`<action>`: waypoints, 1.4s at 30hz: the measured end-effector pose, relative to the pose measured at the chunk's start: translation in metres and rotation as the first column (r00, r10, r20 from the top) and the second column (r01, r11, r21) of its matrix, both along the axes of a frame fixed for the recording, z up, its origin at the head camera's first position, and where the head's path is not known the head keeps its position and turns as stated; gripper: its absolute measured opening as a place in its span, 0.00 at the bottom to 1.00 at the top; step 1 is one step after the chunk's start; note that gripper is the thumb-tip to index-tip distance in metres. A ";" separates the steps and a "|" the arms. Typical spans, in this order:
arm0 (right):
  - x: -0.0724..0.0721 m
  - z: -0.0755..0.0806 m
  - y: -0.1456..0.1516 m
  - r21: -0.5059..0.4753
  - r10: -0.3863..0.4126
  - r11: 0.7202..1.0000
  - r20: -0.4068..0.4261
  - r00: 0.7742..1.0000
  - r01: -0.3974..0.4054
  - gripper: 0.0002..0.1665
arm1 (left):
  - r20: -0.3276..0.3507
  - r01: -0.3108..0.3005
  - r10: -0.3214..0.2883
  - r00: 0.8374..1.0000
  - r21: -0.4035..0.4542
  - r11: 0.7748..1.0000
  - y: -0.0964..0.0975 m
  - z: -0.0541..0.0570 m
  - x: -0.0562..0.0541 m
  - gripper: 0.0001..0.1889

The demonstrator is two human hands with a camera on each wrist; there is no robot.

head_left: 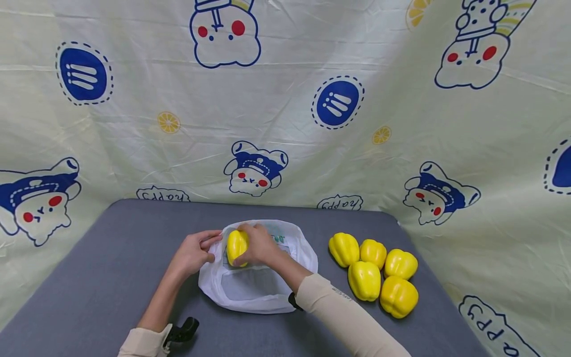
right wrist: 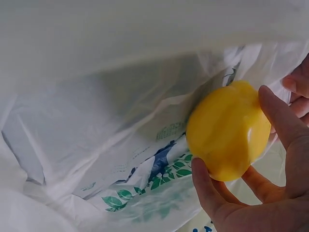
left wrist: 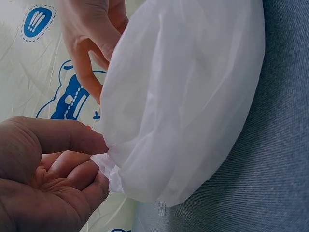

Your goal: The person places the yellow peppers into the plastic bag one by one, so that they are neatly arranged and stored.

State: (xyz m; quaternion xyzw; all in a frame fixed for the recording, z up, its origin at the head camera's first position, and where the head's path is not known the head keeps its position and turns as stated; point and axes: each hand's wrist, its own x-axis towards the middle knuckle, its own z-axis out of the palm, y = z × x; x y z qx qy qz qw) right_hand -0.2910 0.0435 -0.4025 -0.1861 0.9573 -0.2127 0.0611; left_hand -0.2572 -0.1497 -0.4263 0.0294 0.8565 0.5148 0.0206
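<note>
A white plastic bag [head_left: 258, 305] stands on the grey table with its mouth spread wide. My right hand [head_left: 260, 245] reaches into the mouth and grips a yellow bell pepper [head_left: 236, 247] at the bag's left side. In the right wrist view the thumb and fingers wrap the pepper [right wrist: 227, 130], and green leaf print shows on the bag's inner wall [right wrist: 145, 188]. My left hand [head_left: 195, 253] pinches the bag's left rim; in the left wrist view a crumpled edge of the bag [left wrist: 113, 176] sits between its thumb and fingers.
Several yellow bell peppers [head_left: 365, 280] lie grouped on the table right of the bag. The grey tabletop [head_left: 111, 267] extends to the left. A printed sheet [head_left: 285, 109] hangs behind the table. Dark wrist straps [head_left: 183, 331] sit at both cuffs.
</note>
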 end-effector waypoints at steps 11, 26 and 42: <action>0.001 -0.006 -0.005 0.005 -0.005 1.000 0.012 1.000 0.005 0.51 | -0.001 0.001 -0.001 1.000 0.004 1.000 0.001 0.001 0.002 0.34; 0.001 -0.009 -0.010 0.001 0.000 1.000 0.019 1.000 0.000 0.50 | -0.005 -0.002 0.002 1.000 -0.001 1.000 0.000 0.001 0.001 0.34; 0.000 -0.010 -0.010 -0.004 -0.030 1.000 0.043 0.999 0.030 0.51 | -0.003 -0.009 0.009 1.000 -0.024 1.000 0.003 -0.001 0.001 0.33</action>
